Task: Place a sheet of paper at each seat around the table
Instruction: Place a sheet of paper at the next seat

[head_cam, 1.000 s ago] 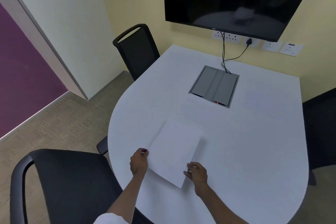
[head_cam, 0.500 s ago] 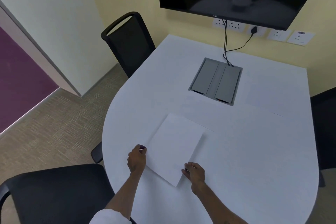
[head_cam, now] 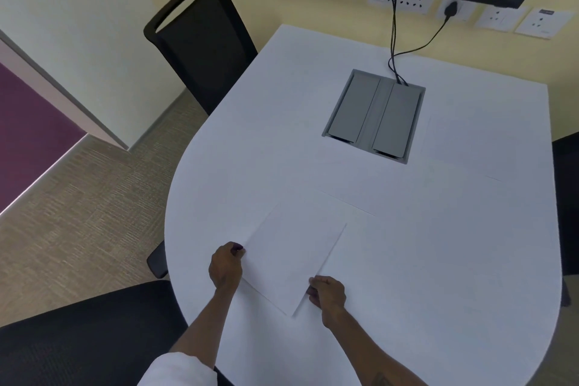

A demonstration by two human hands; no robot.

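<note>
The left hand [head_cam: 226,269] curls its fingers onto the left edge of the sheet of paper [head_cam: 294,255], pinching or pressing it, I cannot tell which; the right hand [head_cam: 327,293] nips the sheet's right edge near its lower corner, fingers bunched together. The sheet lies skewed on the white table [head_cam: 438,260], near the rounded edge by the near chair [head_cam: 81,332]. A fainter sheet seems to lie further on, toward the grey cable box [head_cam: 374,116], and perhaps another at the right side; white on white makes this uncertain. The likely slip: a careless release could leave the sheet crooked, or drag it over the rim toward the floor. The far chair [head_cam: 203,41] has no clear sheet before it.
</note>
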